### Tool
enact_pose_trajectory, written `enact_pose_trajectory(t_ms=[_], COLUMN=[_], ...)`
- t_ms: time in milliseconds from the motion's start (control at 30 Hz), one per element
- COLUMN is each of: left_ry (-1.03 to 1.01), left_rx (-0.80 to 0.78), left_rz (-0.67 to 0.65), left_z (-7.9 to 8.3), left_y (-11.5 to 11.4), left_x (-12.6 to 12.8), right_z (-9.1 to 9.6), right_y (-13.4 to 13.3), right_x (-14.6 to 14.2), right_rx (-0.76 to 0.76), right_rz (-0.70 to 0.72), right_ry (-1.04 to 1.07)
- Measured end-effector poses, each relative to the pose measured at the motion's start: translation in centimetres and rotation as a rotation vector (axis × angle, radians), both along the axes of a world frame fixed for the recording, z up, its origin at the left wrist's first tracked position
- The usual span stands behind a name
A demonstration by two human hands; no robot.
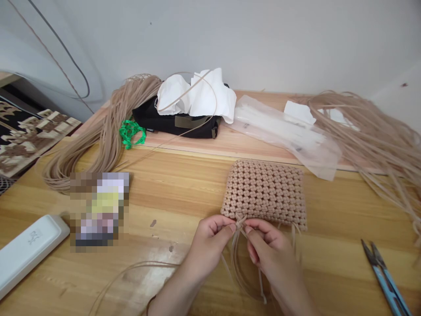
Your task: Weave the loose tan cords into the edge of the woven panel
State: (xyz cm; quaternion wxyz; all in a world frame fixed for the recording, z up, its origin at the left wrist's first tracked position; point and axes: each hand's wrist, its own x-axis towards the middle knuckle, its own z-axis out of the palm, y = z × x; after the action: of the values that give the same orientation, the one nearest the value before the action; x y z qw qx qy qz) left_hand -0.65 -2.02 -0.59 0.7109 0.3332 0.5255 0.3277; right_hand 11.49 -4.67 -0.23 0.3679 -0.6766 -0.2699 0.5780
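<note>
A tan woven piece (265, 191), knotted in a dense grid, lies on the wooden table in front of me. At its near left corner both hands pinch flat tan cord (240, 223), which crosses itself there in a loose knot. My left hand (210, 241) is closed, thumb and forefinger on the left side of the crossing. From the right side my right hand (269, 245) pinches the cord, fingers curled. Loose cord ends hang down between the hands, and more strands stick out at the piece's near right corner.
Blue-handled thread snips (383, 276) lie at the right. Long bundles of tan cord (108, 127) rest at the left and far right. Behind are a black pouch (184, 125) with white tissue, a clear plastic bag (286, 131) and green ribbon (131, 133). A white device (33, 250) sits left.
</note>
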Motion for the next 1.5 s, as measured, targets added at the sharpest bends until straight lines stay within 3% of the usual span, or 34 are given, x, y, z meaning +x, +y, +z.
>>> enact_pose_trajectory(t_ms=[733,1500], left_ry=[0.002,-0.005], left_rx=[0.016,-0.001], left_rz=[-0.012,-0.011], left_z=[-0.09,-0.05], left_y=[-0.09,-0.06], left_x=[-0.03,-0.08], right_z=[-0.84,-0.25], right_y=[-0.21,0.07], right_x=[0.03,-0.48], right_rx=[-0.001,-0.077], right_rz=[-0.064,-0.153], right_ry=[0.033,0.119])
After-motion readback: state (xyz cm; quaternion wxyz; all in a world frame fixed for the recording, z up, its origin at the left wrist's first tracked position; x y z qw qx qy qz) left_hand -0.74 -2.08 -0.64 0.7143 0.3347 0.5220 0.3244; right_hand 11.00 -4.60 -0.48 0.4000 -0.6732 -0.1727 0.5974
